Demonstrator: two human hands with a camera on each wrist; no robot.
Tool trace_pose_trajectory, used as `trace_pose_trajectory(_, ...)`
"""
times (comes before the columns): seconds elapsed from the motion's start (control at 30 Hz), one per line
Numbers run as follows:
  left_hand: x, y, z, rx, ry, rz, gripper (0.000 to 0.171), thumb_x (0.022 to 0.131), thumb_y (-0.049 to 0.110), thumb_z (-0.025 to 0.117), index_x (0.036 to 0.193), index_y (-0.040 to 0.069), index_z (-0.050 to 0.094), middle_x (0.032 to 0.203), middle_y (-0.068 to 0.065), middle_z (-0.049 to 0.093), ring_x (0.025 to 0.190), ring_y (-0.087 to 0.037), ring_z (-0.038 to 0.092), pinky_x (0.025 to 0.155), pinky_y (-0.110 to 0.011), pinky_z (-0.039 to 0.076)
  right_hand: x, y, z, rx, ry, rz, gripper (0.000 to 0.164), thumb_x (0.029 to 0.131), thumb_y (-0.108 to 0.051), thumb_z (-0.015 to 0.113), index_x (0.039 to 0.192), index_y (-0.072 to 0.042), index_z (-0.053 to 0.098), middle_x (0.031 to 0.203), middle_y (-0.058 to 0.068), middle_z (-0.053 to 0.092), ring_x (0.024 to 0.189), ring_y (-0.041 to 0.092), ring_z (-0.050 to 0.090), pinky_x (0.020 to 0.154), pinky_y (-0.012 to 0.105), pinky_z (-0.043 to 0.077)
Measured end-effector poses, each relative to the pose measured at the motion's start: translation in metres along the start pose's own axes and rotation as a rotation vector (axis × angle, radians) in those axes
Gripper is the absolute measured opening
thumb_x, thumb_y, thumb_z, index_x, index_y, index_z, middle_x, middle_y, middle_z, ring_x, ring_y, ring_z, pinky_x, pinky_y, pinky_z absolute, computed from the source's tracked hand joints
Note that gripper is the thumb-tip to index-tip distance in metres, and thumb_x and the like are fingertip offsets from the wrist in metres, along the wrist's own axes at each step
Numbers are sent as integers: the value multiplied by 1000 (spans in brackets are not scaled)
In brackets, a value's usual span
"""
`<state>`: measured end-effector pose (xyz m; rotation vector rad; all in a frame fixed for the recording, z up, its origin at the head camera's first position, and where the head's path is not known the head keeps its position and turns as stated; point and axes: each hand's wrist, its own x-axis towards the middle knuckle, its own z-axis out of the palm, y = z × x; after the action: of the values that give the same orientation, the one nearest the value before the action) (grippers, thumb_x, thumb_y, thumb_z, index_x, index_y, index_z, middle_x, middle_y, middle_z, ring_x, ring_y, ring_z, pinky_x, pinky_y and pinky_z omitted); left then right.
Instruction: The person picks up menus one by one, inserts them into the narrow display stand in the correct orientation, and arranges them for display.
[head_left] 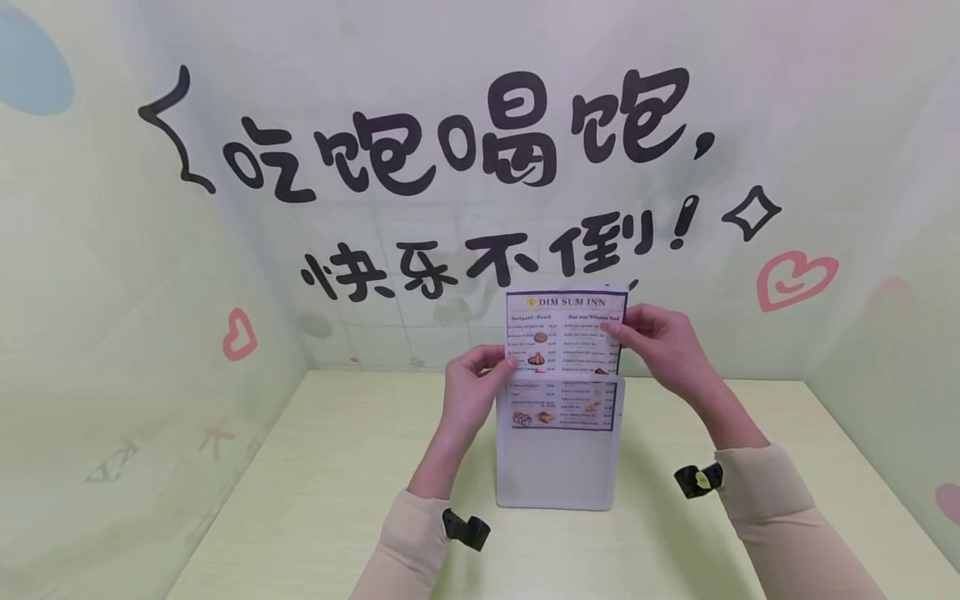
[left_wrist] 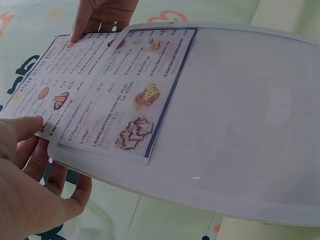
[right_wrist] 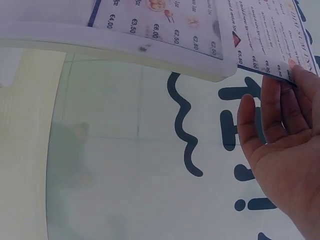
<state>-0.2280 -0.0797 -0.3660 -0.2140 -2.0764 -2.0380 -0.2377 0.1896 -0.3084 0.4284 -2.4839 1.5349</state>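
Observation:
A printed menu sheet (head_left: 562, 336) headed "DIM SUM INN" stands half inside a white display frame (head_left: 558, 473) with a see-through front. Its upper part sticks out above the frame's top edge, and its lower part shows through the front panel. With thumb in front and fingers behind, my left hand (head_left: 471, 390) pinches the sheet's left edge, right at the frame's top corner. My right hand (head_left: 666, 348) pinches the sheet's right edge higher up. In the left wrist view the frame's lower section (left_wrist: 250, 120) has no print behind it.
The frame stands over a pale wood-look table (head_left: 337, 467). Behind rises a light backdrop (head_left: 420, 50) with large black Chinese writing and pink hearts. Each forearm carries a small black wrist camera (head_left: 467, 530) at the sleeve cuff.

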Motion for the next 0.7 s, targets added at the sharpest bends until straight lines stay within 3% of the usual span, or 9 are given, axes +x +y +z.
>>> trace_pose_trajectory(0.7,0,7,4,6,19,-1,22,97,9,69,116,-1,71,101,-11,73,89,-20,67,81,-31,59,-9,12,6,16,-42,18,28,101,-23,68,108,4,71,98,11,74,91,21,70,84,27,56)
